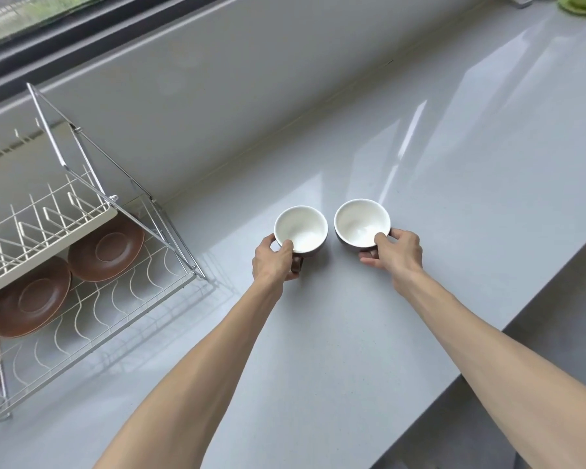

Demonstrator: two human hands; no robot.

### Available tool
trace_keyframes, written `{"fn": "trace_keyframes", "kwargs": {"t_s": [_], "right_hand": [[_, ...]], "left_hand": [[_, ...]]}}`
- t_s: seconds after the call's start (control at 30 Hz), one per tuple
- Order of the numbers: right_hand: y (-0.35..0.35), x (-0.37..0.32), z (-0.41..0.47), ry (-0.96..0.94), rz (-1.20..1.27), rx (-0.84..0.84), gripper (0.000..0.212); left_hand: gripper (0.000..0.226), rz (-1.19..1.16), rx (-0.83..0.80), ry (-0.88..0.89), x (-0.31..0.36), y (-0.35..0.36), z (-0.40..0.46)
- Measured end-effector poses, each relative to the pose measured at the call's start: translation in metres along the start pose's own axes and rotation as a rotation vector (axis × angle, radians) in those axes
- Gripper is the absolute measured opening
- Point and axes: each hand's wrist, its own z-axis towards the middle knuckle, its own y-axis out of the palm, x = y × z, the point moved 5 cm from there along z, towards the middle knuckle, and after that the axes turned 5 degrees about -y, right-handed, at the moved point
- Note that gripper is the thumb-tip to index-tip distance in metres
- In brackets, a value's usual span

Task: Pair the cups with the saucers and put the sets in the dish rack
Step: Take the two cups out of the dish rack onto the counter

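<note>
- At far left we see the rack (92, 313) on the desk (437, 198), with two brown saucers (107, 250) lying flat on its lower tier, side by side under the upper shelf.
- Our left hand (273, 260) holds the left cup (301, 230): thumb over the rim, fingers (293, 275) wrapped at the handle below.
- Just beside it, not touching, our right hand (394, 253) grips the right cup (362, 223) the same way, thumb on the rim, fingers curled under the handle side.
- We cannot tell whether the cups rest on the desk or are lifted.
- We judge the cups stiff, glazed and slippery, light when empty, and apt to chip; the handle with a thumb on the rim seems the safest hold.
- At far right, a green cup set (581, 3) sits well apart.
</note>
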Motion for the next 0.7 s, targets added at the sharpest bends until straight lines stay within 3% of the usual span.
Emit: {"fn": "trace_keyframes", "kwargs": {"t_s": [0.7], "right_hand": [[0.0071,0.0055,0.0,0.029,-0.047,-0.03,0.041]], "left_hand": [[0.056,0.054,-0.098,-0.016,-0.0009,-0.0069,0.0005]]}}
